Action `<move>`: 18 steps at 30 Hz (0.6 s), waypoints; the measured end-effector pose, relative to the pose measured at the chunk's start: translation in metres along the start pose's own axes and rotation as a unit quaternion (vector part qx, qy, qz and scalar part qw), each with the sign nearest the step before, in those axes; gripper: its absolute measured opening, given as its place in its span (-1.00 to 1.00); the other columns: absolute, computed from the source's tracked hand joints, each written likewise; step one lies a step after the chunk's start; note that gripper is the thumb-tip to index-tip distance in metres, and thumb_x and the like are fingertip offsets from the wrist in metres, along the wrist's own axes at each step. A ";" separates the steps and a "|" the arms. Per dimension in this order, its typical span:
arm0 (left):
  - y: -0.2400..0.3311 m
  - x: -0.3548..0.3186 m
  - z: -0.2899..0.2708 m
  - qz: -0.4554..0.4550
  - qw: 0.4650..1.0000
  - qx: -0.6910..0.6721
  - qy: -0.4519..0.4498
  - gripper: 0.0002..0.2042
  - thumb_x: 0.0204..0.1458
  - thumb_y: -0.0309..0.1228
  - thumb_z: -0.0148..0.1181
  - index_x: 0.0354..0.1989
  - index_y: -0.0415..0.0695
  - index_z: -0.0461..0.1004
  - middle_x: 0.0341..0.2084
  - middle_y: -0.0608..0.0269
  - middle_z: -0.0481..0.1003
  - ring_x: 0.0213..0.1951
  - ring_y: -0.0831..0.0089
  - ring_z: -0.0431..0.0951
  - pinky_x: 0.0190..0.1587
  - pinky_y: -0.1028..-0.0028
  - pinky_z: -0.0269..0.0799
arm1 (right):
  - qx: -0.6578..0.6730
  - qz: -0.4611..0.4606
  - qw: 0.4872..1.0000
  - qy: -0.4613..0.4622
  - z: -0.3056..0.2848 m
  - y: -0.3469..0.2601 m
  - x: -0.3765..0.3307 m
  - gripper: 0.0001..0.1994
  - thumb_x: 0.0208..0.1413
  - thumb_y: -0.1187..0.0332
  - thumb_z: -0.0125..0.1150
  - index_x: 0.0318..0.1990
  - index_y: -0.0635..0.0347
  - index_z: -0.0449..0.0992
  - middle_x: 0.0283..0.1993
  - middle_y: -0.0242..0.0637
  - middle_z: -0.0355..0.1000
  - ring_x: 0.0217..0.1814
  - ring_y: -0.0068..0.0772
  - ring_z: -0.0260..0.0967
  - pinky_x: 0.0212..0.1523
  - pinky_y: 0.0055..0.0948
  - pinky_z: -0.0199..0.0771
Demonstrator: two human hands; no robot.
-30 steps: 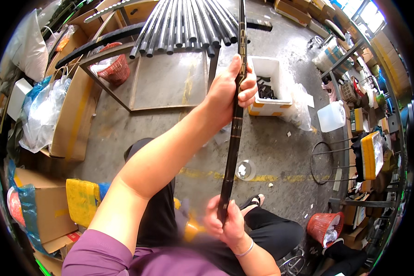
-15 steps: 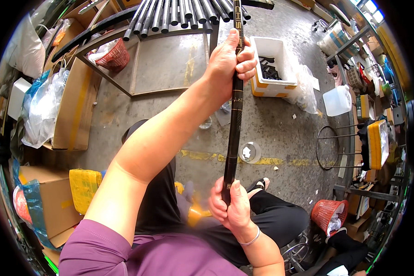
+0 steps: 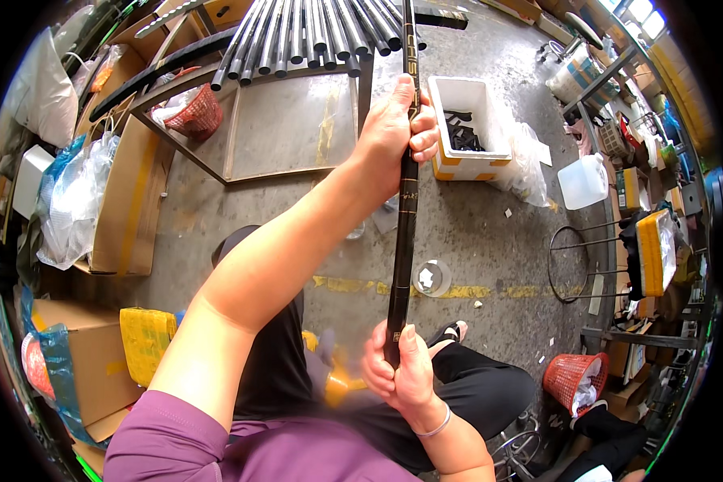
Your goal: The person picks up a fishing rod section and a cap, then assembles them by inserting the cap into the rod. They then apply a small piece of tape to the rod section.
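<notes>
A long black fishing rod (image 3: 403,249) with gold markings stands almost lengthwise in front of me, its far end running past the upper edge of the view. My left hand (image 3: 395,128) is closed round its upper part, thumb lying along the shaft. Lower down, my right hand (image 3: 402,371), with a bracelet at the wrist, cups the butt end between thumb and fingers. Beyond my left hand lies a fan of shiny dark tubes (image 3: 313,36), their ends pointing toward me on a rack.
A white foam box (image 3: 502,120) holding black pieces stands right of the rod. A clear round container (image 3: 432,278) sits on the floor. Red baskets (image 3: 566,377), a translucent jug (image 3: 583,181) and shelving line the right. Cardboard boxes (image 3: 96,361) crowd the left, below a metal frame (image 3: 185,149).
The view has shifted slightly, so the tubes and foam box sit lower in the picture. Both hands keep their hold on the rod, with little visible movement along it.
</notes>
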State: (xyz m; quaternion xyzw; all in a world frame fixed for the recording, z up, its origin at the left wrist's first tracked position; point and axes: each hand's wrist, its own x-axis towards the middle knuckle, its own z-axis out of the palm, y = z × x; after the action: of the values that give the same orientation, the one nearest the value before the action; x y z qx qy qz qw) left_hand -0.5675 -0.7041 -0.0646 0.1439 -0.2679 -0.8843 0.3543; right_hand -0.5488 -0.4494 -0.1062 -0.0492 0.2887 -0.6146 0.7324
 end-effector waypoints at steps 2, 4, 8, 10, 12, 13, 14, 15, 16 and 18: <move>0.000 -0.001 0.004 0.004 1.000 0.011 0.003 -0.70 0.26 -0.12 -0.27 -0.30 -0.11 0.18 -0.71 0.48 0.09 -0.75 0.72 0.07 -0.75 0.70 0.02 | -0.011 -0.006 1.000 0.005 0.002 -0.001 0.000 -0.54 0.21 -0.13 -0.20 -0.29 0.15 0.25 -0.70 -0.46 0.04 -0.80 -0.68 -0.14 -0.82 -0.64 -0.13; -0.001 -0.002 0.004 0.006 1.000 0.005 -0.006 -0.70 0.26 -0.12 -0.26 -0.30 -0.11 0.18 -0.71 0.48 0.10 -0.75 0.71 0.08 -0.75 0.70 0.03 | -0.003 -0.004 1.000 -0.003 0.003 -0.003 0.001 -0.54 0.21 -0.13 -0.21 -0.29 0.15 0.25 -0.71 -0.46 0.03 -0.80 -0.68 -0.14 -0.82 -0.64 -0.13; -0.004 -0.001 0.001 0.006 0.999 -0.022 -0.032 -0.70 0.26 -0.12 -0.26 -0.29 -0.12 0.18 -0.70 0.48 0.10 -0.76 0.71 0.08 -0.76 0.70 0.04 | -0.005 -0.005 1.000 -0.011 0.005 -0.006 0.003 -0.53 0.21 -0.14 -0.23 -0.30 0.15 0.24 -0.71 -0.47 0.02 -0.81 -0.68 -0.15 -0.82 -0.64 -0.12; -0.004 0.000 0.001 0.005 0.999 -0.023 -0.034 -0.71 0.26 -0.13 -0.25 -0.29 -0.12 0.18 -0.70 0.48 0.11 -0.76 0.71 0.08 -0.76 0.70 0.04 | 0.004 -0.004 1.000 -0.010 0.005 -0.005 0.003 -0.53 0.21 -0.14 -0.22 -0.30 0.15 0.24 -0.72 -0.47 0.02 -0.81 -0.69 -0.15 -0.83 -0.64 -0.12; -0.005 0.001 0.001 0.001 0.999 -0.024 -0.029 -0.71 0.26 -0.13 -0.25 -0.29 -0.13 0.19 -0.70 0.47 0.11 -0.76 0.71 0.08 -0.77 0.70 0.04 | 0.018 -0.004 1.000 -0.009 0.005 -0.005 0.004 -0.54 0.22 -0.12 -0.22 -0.30 0.16 0.24 -0.71 -0.45 0.04 -0.81 -0.67 -0.14 -0.83 -0.64 -0.11; -0.005 0.001 0.000 0.001 0.999 -0.023 -0.025 -0.71 0.26 -0.13 -0.24 -0.29 -0.13 0.19 -0.70 0.47 0.11 -0.76 0.71 0.08 -0.77 0.70 0.04 | 0.028 -0.004 1.000 -0.009 0.005 -0.006 0.004 -0.55 0.22 -0.10 -0.21 -0.30 0.17 0.24 -0.70 -0.43 0.05 -0.81 -0.66 -0.13 -0.83 -0.64 -0.10; -0.005 0.000 0.000 0.002 1.000 -0.021 -0.021 -0.71 0.26 -0.13 -0.24 -0.29 -0.13 0.19 -0.70 0.47 0.11 -0.76 0.71 0.08 -0.77 0.71 0.03 | 0.038 -0.004 0.999 -0.009 0.006 -0.006 0.005 -0.56 0.23 -0.09 -0.20 -0.31 0.18 0.24 -0.69 -0.41 0.07 -0.81 -0.65 -0.12 -0.83 -0.65 -0.09; -0.006 0.000 0.002 0.002 1.000 -0.019 -0.020 -0.71 0.26 -0.13 -0.24 -0.29 -0.13 0.19 -0.70 0.47 0.11 -0.76 0.72 0.08 -0.77 0.71 0.03 | 0.027 -0.005 1.000 -0.007 0.006 -0.006 0.004 -0.55 0.22 -0.10 -0.20 -0.30 0.17 0.24 -0.70 -0.43 0.05 -0.81 -0.66 -0.13 -0.83 -0.64 -0.10; -0.006 -0.001 0.003 0.002 1.000 -0.020 -0.022 -0.71 0.26 -0.13 -0.24 -0.29 -0.13 0.19 -0.70 0.47 0.12 -0.76 0.72 0.08 -0.77 0.71 0.03 | 0.017 -0.005 1.000 -0.004 0.007 -0.006 0.003 -0.54 0.21 -0.12 -0.21 -0.30 0.16 0.24 -0.71 -0.45 0.04 -0.81 -0.67 -0.14 -0.83 -0.64 -0.11; -0.006 -0.002 0.003 0.001 0.999 -0.021 -0.024 -0.71 0.26 -0.14 -0.24 -0.29 -0.13 0.19 -0.70 0.47 0.12 -0.76 0.72 0.08 -0.77 0.71 0.03 | 0.006 -0.006 1.000 -0.001 0.007 -0.006 0.002 -0.53 0.21 -0.14 -0.22 -0.30 0.15 0.24 -0.72 -0.47 0.02 -0.81 -0.68 -0.15 -0.83 -0.64 -0.12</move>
State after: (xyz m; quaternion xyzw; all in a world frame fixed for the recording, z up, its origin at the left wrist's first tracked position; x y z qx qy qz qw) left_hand -0.5711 -0.6981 -0.0654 0.1144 -0.2575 -0.8927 0.3517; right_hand -0.5510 -0.4549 -0.0988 -0.0465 0.2840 -0.6205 0.7295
